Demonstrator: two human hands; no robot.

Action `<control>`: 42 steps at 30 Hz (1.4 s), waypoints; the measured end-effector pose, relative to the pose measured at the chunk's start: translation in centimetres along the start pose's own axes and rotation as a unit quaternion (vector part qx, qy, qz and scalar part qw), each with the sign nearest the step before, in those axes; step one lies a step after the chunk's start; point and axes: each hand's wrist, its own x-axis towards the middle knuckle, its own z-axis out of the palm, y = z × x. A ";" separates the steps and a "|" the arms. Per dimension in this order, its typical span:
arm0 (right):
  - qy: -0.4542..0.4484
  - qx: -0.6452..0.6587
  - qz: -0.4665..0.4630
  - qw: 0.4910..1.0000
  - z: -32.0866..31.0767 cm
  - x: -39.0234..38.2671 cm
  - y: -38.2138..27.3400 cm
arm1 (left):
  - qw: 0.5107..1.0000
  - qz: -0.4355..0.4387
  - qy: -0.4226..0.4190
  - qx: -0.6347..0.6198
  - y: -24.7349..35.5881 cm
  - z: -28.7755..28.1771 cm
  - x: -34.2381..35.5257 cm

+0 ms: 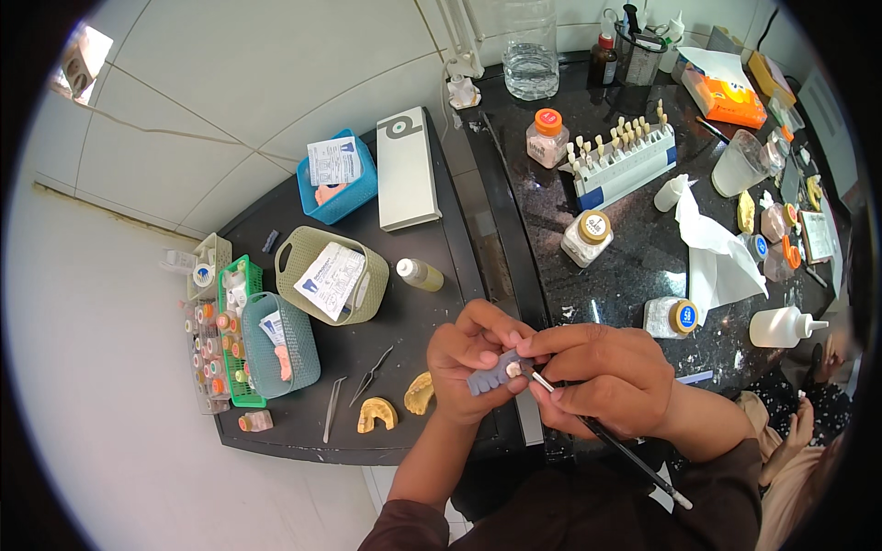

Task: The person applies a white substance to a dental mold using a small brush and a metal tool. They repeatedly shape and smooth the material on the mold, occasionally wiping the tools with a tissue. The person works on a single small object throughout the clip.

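Model [484,379] sat pinched in the left hand's [462,356] curled fingers; right of it, the right hand [606,376] gripped a brush [634,459], tip by the white crown [514,369]. Steady bracing, light strokes seemed wisest! Beyond the model stood a jar [586,239].

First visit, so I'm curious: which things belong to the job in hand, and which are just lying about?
In use:
grey model, in left hand
pale tooth, on the model
black tool, in right hand

Apparently lying about:
tweezers
white box
tissue pack
squeeze bottle
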 end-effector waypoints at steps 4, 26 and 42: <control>-0.004 0.005 0.005 1.000 -0.1 0.2 -0.1 | 1.000 -0.001 -0.001 -0.005 0.0 -0.1 -0.1; -0.006 -0.003 -0.009 1.000 -0.1 0.1 0.0 | 1.000 0.009 -0.008 0.009 0.0 -0.1 -0.1; -0.018 -0.020 -0.028 0.999 -0.1 0.2 0.0 | 1.000 -0.003 -0.010 -0.010 0.2 0.0 0.0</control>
